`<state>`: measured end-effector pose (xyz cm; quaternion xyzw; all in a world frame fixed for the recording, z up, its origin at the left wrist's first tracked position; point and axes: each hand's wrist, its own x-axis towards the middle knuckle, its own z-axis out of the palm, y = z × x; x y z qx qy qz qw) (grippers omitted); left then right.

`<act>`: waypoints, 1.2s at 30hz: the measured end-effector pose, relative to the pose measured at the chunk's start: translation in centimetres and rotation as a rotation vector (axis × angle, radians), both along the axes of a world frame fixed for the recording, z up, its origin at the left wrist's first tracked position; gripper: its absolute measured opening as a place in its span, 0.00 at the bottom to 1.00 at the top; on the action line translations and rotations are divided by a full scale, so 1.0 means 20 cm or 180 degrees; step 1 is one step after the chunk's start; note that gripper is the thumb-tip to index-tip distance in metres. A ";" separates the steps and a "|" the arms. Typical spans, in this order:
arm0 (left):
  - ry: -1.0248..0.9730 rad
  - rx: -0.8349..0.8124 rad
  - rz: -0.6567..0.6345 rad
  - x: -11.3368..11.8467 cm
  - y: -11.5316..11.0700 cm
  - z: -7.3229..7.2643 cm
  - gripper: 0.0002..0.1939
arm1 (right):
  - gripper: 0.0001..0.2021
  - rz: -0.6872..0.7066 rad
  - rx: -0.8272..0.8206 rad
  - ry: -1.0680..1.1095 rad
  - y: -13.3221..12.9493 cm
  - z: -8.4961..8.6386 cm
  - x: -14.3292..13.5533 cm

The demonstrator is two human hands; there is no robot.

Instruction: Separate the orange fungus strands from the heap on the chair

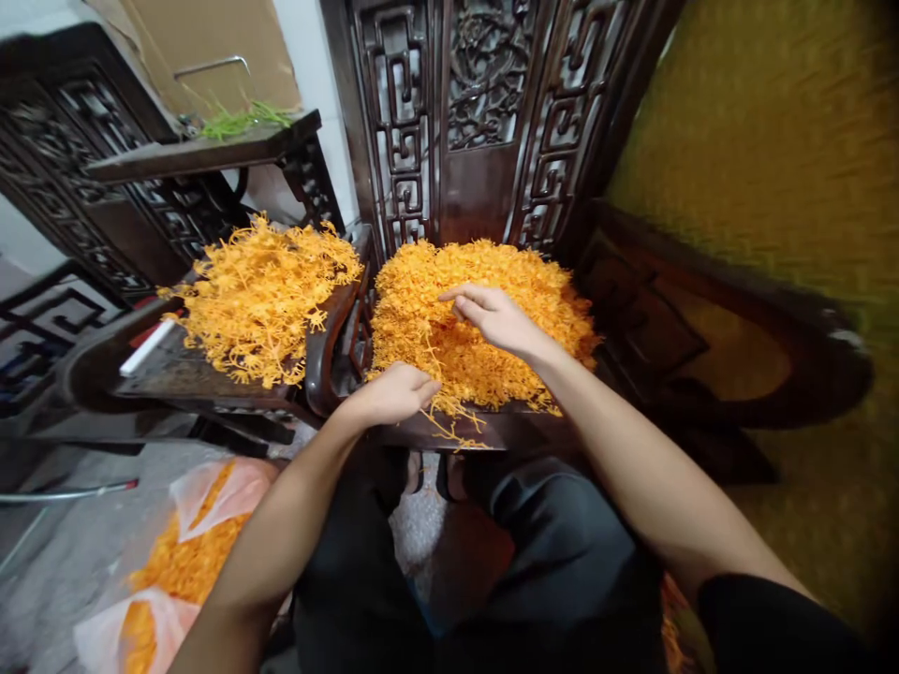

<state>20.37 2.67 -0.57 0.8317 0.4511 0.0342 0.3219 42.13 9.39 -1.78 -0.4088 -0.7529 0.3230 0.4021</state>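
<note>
A large heap of orange, branching plastic-looking sprigs (492, 360) lies on the dark wooden chair seat in front of me. My left hand (400, 391) is at the heap's near left edge, its fingers closed on thin orange stems that hang over the seat edge. Over the middle of the heap is my right hand (495, 318), index finger stretched to the left and the other fingers partly bent. Nothing shows between its fingers, which are apart. A loose orange strand (430, 346) runs between the two hands.
Left of the armrest, a second orange pile (263, 300) lies on another carved seat with a white bar (147, 346). Green strands (245, 120) lie on the ledge above. Bags of orange pieces (186, 552) stand on the floor. A carved backrest (484, 168) rises behind the heap.
</note>
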 end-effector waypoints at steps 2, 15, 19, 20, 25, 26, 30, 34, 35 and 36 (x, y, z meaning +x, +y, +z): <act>0.0053 0.0023 -0.0015 0.01 -0.01 0.00 0.23 | 0.20 0.0358 -0.0061 -0.0156 -0.02 0.01 -0.07; -0.0798 0.0509 -0.0010 -0.01 -0.03 -0.01 0.23 | 0.14 -0.1763 0.1078 -0.0637 0.28 -0.08 0.03; -0.1079 0.0433 -0.0010 0.00 -0.05 0.03 0.24 | 0.21 -0.1548 0.1244 -0.0540 0.14 0.01 0.04; -0.1155 0.0422 -0.0029 0.01 -0.06 0.04 0.24 | 0.19 -0.1453 0.1231 -0.0349 0.08 0.05 0.05; -0.1728 0.0165 -0.0264 0.04 -0.12 0.08 0.27 | 0.20 0.0024 0.0163 0.0494 -0.33 0.28 0.07; -0.1847 0.0061 -0.0340 0.05 -0.14 0.08 0.28 | 0.20 0.0268 0.0040 0.0564 -0.41 0.30 0.06; -0.2238 -0.0297 -0.0427 0.10 -0.21 0.10 0.27 | 0.12 -0.0194 0.0166 0.0875 -0.52 0.32 0.09; -0.2698 -0.1085 -0.0197 0.14 -0.28 0.10 0.27 | 0.12 -0.1979 0.0851 0.1631 -0.27 0.28 0.20; -0.2811 -0.1198 -0.0097 0.15 -0.28 0.09 0.28 | 0.11 -0.2138 0.0894 0.1585 -0.19 0.27 0.22; -0.2925 -0.1258 0.0009 0.16 -0.29 0.08 0.28 | 0.09 -0.2151 0.0898 0.1405 -0.11 0.26 0.22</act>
